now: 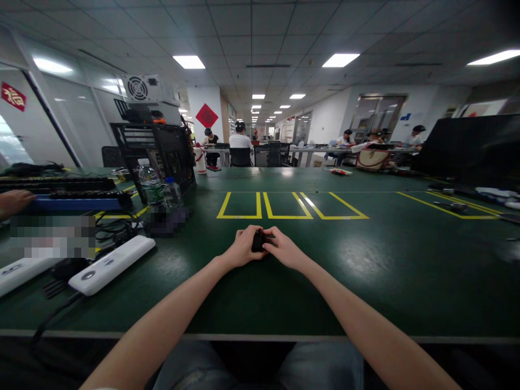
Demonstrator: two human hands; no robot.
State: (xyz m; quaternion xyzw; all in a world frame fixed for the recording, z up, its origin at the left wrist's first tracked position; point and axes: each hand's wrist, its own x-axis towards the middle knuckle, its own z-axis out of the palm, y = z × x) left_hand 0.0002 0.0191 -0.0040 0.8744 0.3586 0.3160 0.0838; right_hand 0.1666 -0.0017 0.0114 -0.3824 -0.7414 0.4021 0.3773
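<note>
Both my hands meet over the middle of the dark green table (365,271). My left hand (242,247) and my right hand (283,248) are closed together round a small black object (258,240) that rests low over the tabletop. Only a bit of the object shows between the fingers, so I cannot make out what it is. Just beyond my hands, three yellow taped boxes (284,206) are marked on the table.
At left lie white power strips (111,264) with cables, two water bottles (152,185), a black open frame (158,149) and a keyboard (60,184) with another person's hand (14,201) by it. Dark equipment (471,146) stands at right. People sit at tables farther back.
</note>
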